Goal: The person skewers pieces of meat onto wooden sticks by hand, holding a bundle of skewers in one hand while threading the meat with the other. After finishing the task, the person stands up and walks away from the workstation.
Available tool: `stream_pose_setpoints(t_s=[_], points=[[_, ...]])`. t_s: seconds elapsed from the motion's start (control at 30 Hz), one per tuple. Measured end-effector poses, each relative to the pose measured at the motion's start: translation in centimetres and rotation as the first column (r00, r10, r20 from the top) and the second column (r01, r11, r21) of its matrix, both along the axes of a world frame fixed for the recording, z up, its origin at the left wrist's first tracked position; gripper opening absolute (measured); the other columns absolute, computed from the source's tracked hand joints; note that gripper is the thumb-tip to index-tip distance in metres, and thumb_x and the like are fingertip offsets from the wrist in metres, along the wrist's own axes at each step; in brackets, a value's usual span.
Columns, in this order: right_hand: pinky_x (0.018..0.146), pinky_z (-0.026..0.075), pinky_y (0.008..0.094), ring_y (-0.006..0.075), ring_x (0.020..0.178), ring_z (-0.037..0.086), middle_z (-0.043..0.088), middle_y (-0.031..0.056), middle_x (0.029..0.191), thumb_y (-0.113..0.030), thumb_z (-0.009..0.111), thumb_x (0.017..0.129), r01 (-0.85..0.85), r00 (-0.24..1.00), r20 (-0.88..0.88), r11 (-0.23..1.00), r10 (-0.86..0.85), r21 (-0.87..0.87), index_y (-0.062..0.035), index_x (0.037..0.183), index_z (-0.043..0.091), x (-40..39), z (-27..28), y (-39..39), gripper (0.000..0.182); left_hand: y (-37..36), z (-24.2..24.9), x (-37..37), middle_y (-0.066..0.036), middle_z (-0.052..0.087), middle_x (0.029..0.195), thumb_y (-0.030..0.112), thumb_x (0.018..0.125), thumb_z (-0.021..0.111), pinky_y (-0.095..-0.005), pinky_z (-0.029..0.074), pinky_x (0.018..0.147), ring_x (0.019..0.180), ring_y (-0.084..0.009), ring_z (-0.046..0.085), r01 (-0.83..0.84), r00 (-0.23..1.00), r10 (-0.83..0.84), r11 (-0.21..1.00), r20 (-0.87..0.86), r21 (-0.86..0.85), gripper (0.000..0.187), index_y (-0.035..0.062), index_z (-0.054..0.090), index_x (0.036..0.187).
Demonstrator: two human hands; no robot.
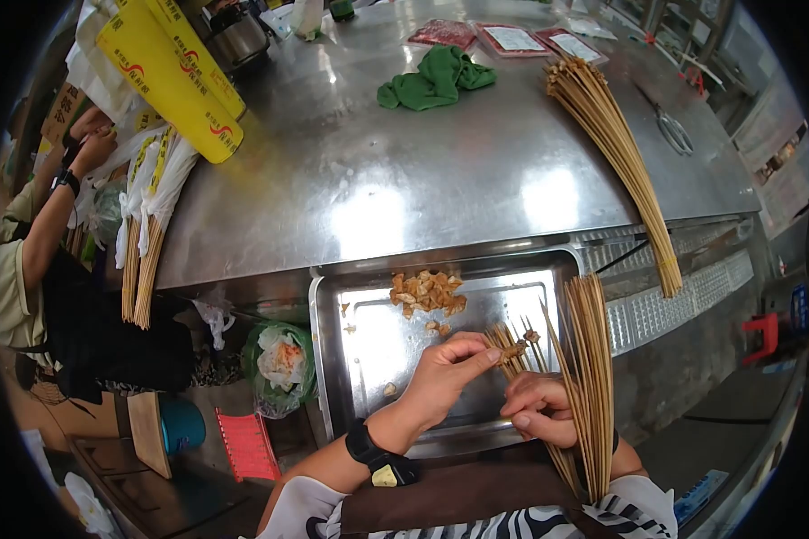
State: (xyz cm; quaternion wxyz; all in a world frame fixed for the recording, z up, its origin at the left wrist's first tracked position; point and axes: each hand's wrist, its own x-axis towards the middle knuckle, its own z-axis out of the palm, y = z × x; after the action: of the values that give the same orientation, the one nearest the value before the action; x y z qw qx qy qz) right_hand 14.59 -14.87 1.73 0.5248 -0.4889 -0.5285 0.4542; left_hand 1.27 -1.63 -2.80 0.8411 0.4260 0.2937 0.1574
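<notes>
My left hand (449, 373) pinches a small brown food piece (510, 352) between thumb and fingers, at the upper end of thin wooden skewers. Just right of it, my right hand (544, 406) is curled closed around a skewer, mostly hidden by the fingers. Both hands are over a shallow metal tray (319, 359). Orange-brown food chunks (428, 293) lie heaped at its far side, with a few loose bits nearer. A bundle of bare skewers (588, 359) leans upright beside my right hand, crossing the tray's right edge.
On the steel table (288, 180) lie loaded skewers (616, 135), a green cloth (436, 79), scissors (672, 130) and red packs (512, 40). Yellow film rolls (171, 76) and bagged skewers (153, 225) are at left. A co-worker's hand (94, 144) is beyond. A green bag (280, 364) stands beside the tray.
</notes>
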Motion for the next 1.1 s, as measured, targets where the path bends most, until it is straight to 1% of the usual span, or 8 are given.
stream_pose_setpoints(t_s=[0.07, 0.13, 0.2, 0.23, 0.33, 0.97, 1.07, 1.1], points=[[0.069, 0.042, 0.0296, 0.0168, 0.074, 0.054, 0.055, 0.0075, 0.074, -0.007, 0.063, 0.078, 0.105, 0.991, -0.076, 0.994, -0.106, -0.017, -0.0024, 0.085, 0.059, -0.9, -0.2, 0.0, 0.009, 0.0, 0.0, 0.0, -0.001, 0.054, 0.098, 0.006, 0.081, 0.063, -0.0203, 0.041, 0.068, 0.078, -0.0070, 0.050, -0.017, 1.000, 0.017, 1.000, 0.022, -0.014, 0.008, -0.0001, 0.065, 0.086], [0.065, 0.042, 0.0291, 0.0165, 0.073, 0.053, 0.054, 0.0071, 0.072, -0.008, 0.065, 0.077, 0.208, 0.966, -0.148, 0.977, -0.212, -0.041, -0.0030, 0.081, 0.058, -1.2, -0.4, 0.4, 0.010, 0.0, 0.2, 0.0, -0.002, 0.052, 0.099, 0.009, 0.082, 0.062, -0.0213, 0.040, 0.074, 0.086, -0.0086, 0.050, -0.033, 0.999, 0.033, 0.997, 0.010, -0.064, 0.011, -0.0014, 0.065, 0.086], [0.060, 0.040, 0.0280, 0.0148, 0.066, 0.051, 0.053, 0.0070, 0.072, -0.012, 0.069, 0.073, 0.357, 0.898, 0.223, 0.924, -0.380, 0.137, -0.0041, 0.075, 0.055, -0.7, -0.5, 1.3, 0.016, 0.2, 0.5, -0.2, -0.002, 0.052, 0.100, 0.008, 0.082, 0.062, -0.0212, 0.039, 0.074, 0.086, -0.0085, 0.050, -0.038, 0.998, 0.042, 0.997, 0.052, -0.067, 0.011, -0.0012, 0.065, 0.087], [0.060, 0.040, 0.0280, 0.0148, 0.066, 0.051, 0.053, 0.0070, 0.072, -0.012, 0.069, 0.073, 0.355, 0.898, 0.223, 0.924, -0.379, 0.138, -0.0041, 0.075, 0.055, -0.6, -0.2, 1.4, 0.016, 0.2, 0.6, -0.3, -0.002, 0.052, 0.100, 0.007, 0.083, 0.061, -0.0211, 0.039, 0.073, 0.086, -0.0084, 0.049, -0.045, 0.994, 0.051, 0.997, 0.094, -0.071, 0.010, -0.0010, 0.066, 0.087], [0.058, 0.036, 0.0268, 0.0135, 0.062, 0.044, 0.047, 0.0037, 0.066, -0.012, 0.066, 0.075, 0.284, 0.826, 0.525, 0.956, -0.205, -0.074, -0.0044, 0.070, 0.054, -0.4, 1.5, 1.3, 0.015, 0.2, 0.5, -0.3, -0.002, 0.052, 0.099, 0.006, 0.082, 0.061, -0.0212, 0.039, 0.074, 0.086, -0.0083, 0.049, -0.066, 0.992, 0.073, 0.996, 0.100, -0.066, 0.010, -0.0014, 0.066, 0.087], [0.051, 0.031, 0.0263, 0.0108, 0.057, 0.040, 0.044, 0.0032, 0.067, -0.013, 0.061, 0.081, 0.314, 0.863, 0.451, 0.941, -0.226, -0.129, -0.0021, 0.072, 0.054, -0.6, 0.1, 0.9, 0.016, -0.3, 0.5, -0.2, -0.004, 0.052, 0.097, 0.006, 0.082, 0.062, -0.0214, 0.040, 0.079, 0.090, -0.0104, 0.050, -0.043, 0.994, 0.038, 0.998, 0.100, 0.047, 0.009, -0.0022, 0.065, 0.083], [0.060, 0.039, 0.0279, 0.0128, 0.062, 0.045, 0.047, 0.0037, 0.071, -0.009, 0.060, 0.079, 0.327, 0.876, 0.432, 0.923, -0.216, -0.202, -0.0022, 0.076, 0.055, -0.7, 0.4, 1.1, 0.009, -0.1, 0.9, 0.1, -0.004, 0.052, 0.098, 0.007, 0.082, 0.062, -0.0214, 0.040, 0.079, 0.090, -0.0103, 0.050, -0.042, 0.996, 0.041, 0.999, 0.074, 0.018, 0.010, -0.0018, 0.065, 0.083], [0.068, 0.041, 0.0308, 0.0155, 0.066, 0.049, 0.050, 0.0048, 0.075, -0.007, 0.060, 0.078, 0.354, 0.840, 0.454, 0.934, -0.298, -0.042, -0.0022, 0.079, 0.056, -0.8, 0.7, 1.5, 0.006, 0.0, 0.7, 0.2, -0.004, 0.052, 0.099, 0.008, 0.082, 0.062, -0.0215, 0.040, 0.079, 0.090, -0.0103, 0.050, -0.030, 0.998, 0.028, 0.999, 0.058, 0.032, 0.009, -0.0014, 0.065, 0.083]])
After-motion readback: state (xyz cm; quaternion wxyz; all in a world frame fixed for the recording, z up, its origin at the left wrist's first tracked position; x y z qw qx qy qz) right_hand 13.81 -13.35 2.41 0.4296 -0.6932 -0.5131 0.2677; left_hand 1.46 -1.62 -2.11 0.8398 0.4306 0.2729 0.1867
